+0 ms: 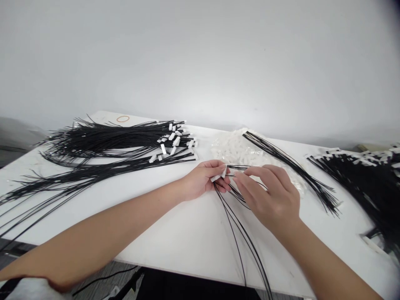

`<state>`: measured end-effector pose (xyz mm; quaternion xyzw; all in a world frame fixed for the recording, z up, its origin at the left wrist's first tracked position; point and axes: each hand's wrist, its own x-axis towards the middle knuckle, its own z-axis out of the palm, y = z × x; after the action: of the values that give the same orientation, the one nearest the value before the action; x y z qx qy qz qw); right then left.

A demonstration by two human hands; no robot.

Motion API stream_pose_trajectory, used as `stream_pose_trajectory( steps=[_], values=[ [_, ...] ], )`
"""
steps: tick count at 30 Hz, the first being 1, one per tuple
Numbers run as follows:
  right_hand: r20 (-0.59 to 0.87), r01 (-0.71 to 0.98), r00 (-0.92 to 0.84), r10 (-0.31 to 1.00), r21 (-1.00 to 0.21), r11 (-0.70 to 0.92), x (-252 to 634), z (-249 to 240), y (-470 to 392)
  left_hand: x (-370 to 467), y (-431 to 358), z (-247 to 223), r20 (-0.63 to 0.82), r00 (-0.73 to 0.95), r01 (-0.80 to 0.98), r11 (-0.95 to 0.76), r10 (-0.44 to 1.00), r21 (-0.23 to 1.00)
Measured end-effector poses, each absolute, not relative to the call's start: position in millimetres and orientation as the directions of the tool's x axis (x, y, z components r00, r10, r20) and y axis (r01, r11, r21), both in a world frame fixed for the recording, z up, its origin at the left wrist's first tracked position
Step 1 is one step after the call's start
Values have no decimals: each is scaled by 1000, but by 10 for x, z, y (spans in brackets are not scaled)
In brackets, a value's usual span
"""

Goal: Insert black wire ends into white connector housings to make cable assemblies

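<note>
My left hand [208, 179] is closed on small white connectors [219, 174], held between thumb and fingers near the middle of the table. Thin black wires [245, 229] run from them, some hanging down over the table's front edge, others stretching right toward my other hand. Close on the right, my right hand [270, 193] has its thumb and index finger pinched on black wires just beside the connectors. The exact wire between those fingertips is too small to make out.
On the white table [168, 233], a large bundle of black wires with white connectors [109, 141] lies left. Behind my hands is a clear bag of white connectors [233, 148], with loose black wires [281, 158] across it. Another black wire pile [365, 179] lies far right.
</note>
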<state>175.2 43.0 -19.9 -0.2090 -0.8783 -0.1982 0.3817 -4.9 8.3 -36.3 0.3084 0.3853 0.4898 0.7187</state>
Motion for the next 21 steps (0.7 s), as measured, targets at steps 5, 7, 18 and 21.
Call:
stream_pose_trajectory(
  steps=[5,7,18,21],
  values=[
    [682,353,-725,94,251,901,1739,-151,355,-45,89,-360,-292,185,-531,346,938,774],
    [632,318,-765,125,202,926,1726,-174,327,-48,91,-368,-292,177,-535,341,940,773],
    [347,400,-848,401,-78,913,1724,-271,299,-58,96,-365,-285,178,-530,336,942,779],
    [278,421,-848,450,-160,893,1717,-273,297,-59,97,-366,-292,177,-531,340,940,776]
  ],
)
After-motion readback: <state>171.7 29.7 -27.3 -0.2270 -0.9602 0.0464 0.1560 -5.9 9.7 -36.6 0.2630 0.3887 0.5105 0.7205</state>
